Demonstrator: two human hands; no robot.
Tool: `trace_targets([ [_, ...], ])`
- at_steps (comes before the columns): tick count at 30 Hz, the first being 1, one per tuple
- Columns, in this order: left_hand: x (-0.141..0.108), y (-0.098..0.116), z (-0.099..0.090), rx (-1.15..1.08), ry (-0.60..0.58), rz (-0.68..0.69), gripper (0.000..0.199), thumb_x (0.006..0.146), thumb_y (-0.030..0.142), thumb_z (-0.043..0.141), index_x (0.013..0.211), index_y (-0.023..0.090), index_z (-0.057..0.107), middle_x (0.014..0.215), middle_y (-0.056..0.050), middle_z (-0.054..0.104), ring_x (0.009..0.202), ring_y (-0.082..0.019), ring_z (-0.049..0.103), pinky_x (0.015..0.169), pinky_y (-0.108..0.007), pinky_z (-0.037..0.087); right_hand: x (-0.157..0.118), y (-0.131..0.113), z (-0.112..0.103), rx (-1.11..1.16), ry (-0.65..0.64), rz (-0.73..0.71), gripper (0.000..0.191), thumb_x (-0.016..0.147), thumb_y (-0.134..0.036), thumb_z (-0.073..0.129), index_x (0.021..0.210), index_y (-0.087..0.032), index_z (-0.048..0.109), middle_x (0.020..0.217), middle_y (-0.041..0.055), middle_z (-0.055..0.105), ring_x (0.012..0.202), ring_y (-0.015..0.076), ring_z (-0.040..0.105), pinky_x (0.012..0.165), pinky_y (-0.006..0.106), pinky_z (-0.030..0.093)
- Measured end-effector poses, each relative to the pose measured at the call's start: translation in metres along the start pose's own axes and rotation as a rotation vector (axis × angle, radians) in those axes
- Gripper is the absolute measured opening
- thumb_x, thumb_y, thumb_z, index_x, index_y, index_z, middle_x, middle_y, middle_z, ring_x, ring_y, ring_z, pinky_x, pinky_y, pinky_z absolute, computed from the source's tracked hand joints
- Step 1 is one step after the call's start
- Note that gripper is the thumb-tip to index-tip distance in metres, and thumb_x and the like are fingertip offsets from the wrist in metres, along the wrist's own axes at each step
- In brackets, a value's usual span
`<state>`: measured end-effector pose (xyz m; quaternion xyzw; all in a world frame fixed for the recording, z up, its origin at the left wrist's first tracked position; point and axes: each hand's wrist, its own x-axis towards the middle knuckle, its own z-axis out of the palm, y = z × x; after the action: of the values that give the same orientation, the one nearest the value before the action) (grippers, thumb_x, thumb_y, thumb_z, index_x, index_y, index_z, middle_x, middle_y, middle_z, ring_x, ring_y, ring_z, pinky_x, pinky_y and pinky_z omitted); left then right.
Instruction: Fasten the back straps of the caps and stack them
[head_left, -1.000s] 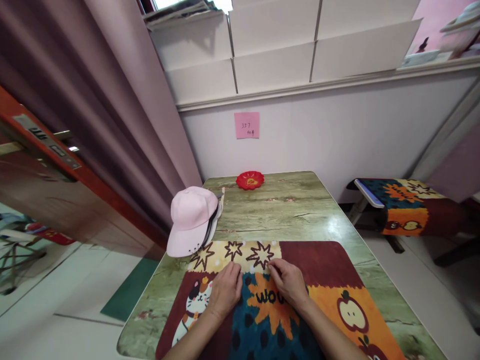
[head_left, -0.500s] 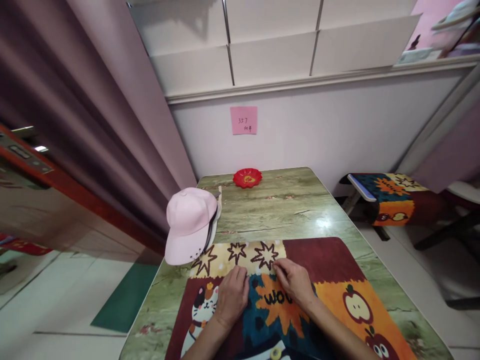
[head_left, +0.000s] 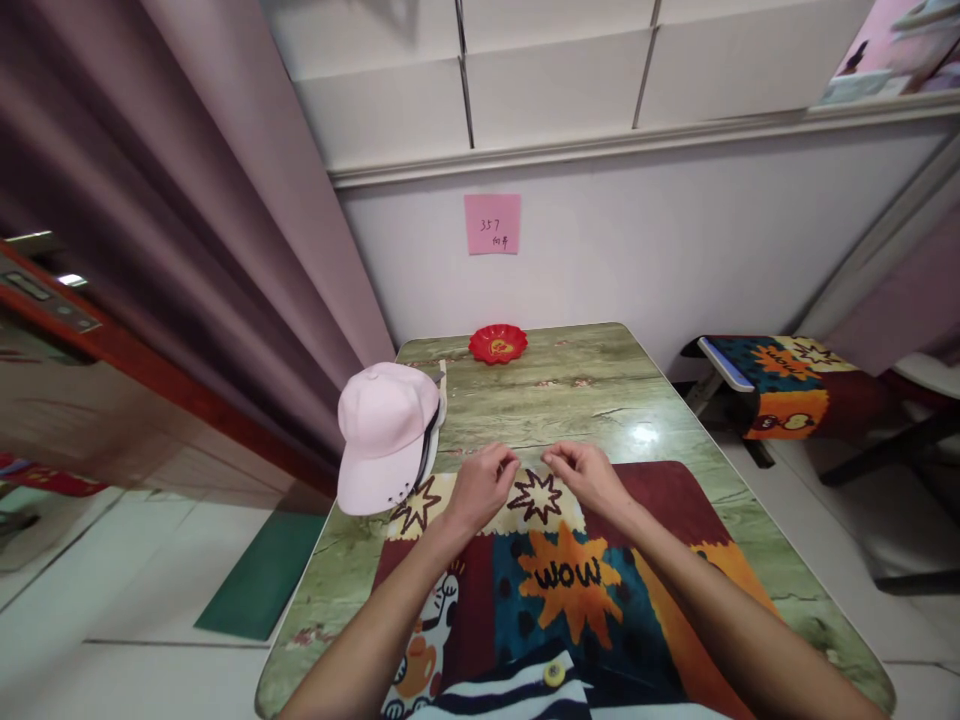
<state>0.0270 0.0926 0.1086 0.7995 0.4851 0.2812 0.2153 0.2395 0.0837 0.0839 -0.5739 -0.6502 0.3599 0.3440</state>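
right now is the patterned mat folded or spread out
Spread out: the mat lies flat on the table, its patches side by side.

Single view, worn on the head. Looks from above the near side of the table (head_left: 585, 400), facing forward to the wall (head_left: 622, 230) and pitched down. Nearest: striped shirt (head_left: 487, 698), at bottom edge. Left hand (head_left: 481, 487) and right hand (head_left: 590, 477) close, below frame centre. Table seen whole in depth, far edge near mid-height. Wide field: curtain (head_left: 225, 180) and door (head_left: 142, 370) at left, side table (head_left: 726, 364) at right.
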Motion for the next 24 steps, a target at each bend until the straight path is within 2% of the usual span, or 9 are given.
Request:
trace_targets([
  [4,0.025,0.036,-0.017,-0.062,0.093,0.105,0.016,0.095,0.022,0.056,0.084,0.019,0.067,0.079,-0.002,0.067,0.077,-0.016,0.061,0.073,-0.028,0.043,0.015,-0.039,-0.023,-0.010,0.084,-0.098,0.035,0.091,-0.047,0.055,0.080,-0.018,0.073,0.056,-0.0042,0.049,0.054,0.0123,0.041,0.055,0.025,0.030],
  [8,0.040,0.064,-0.037,-0.084,0.235,0.176,0.018,0.097,0.024,0.055,0.083,0.020,0.067,0.077,-0.001,0.065,0.074,-0.015,0.059,0.073,-0.027,0.043,0.025,-0.072,-0.040,-0.021,0.204,-0.219,0.034,0.092,-0.046,0.056,0.082,-0.018,0.073,0.059,-0.0026,0.052,0.056,0.0124,0.043,0.057,0.025,0.031],
  [11,0.046,0.077,-0.051,-0.091,0.308,0.206,0.019,0.097,0.026,0.055,0.084,0.019,0.067,0.077,-0.001,0.064,0.073,-0.014,0.058,0.072,-0.027,0.043,0.029,-0.090,-0.047,-0.004,0.253,-0.266,0.035,0.092,-0.047,0.057,0.085,-0.018,0.074,0.060,-0.0015,0.055,0.056,0.0126,0.043,0.056,0.026,0.032],
  [15,0.044,0.084,-0.061,-0.082,0.337,0.194,0.020,0.097,0.027,0.056,0.084,0.019,0.068,0.076,-0.001,0.064,0.070,-0.014,0.056,0.070,-0.027,0.042,0.028,-0.102,-0.047,-0.011,0.248,-0.289,0.035,0.092,-0.047,0.057,0.083,-0.018,0.074,0.059,-0.0015,0.055,0.053,0.0122,0.043,0.054,0.025,0.032],
  [19,0.043,0.082,-0.065,-0.094,0.346,0.168,0.022,0.096,0.029,0.055,0.083,0.019,0.068,0.076,-0.002,0.066,0.069,-0.014,0.056,0.069,-0.027,0.042,0.025,-0.103,-0.043,-0.044,0.250,-0.292,0.037,0.092,-0.050,0.057,0.084,-0.019,0.075,0.061,-0.0005,0.061,0.054,0.0124,0.046,0.055,0.025,0.034],
  [22,0.049,0.074,-0.064,-0.175,0.356,0.091,0.033,0.096,0.044,0.056,0.081,0.018,0.069,0.075,-0.003,0.067,0.066,-0.013,0.056,0.066,-0.026,0.043,0.029,-0.101,-0.042,-0.032,0.261,-0.248,0.050,0.093,-0.060,0.054,0.077,-0.018,0.074,0.059,0.0010,0.062,0.053,0.0130,0.048,0.055,0.026,0.034],
  [24,0.057,0.067,-0.063,-0.326,0.319,-0.052,0.054,0.096,0.062,0.047,0.076,0.016,0.069,0.068,-0.004,0.065,0.058,-0.012,0.055,0.059,-0.026,0.042,0.036,-0.100,-0.042,0.038,0.259,-0.177,0.067,0.095,-0.071,0.041,0.067,-0.018,0.071,0.054,0.0023,0.059,0.051,0.0132,0.049,0.055,0.027,0.035],
])
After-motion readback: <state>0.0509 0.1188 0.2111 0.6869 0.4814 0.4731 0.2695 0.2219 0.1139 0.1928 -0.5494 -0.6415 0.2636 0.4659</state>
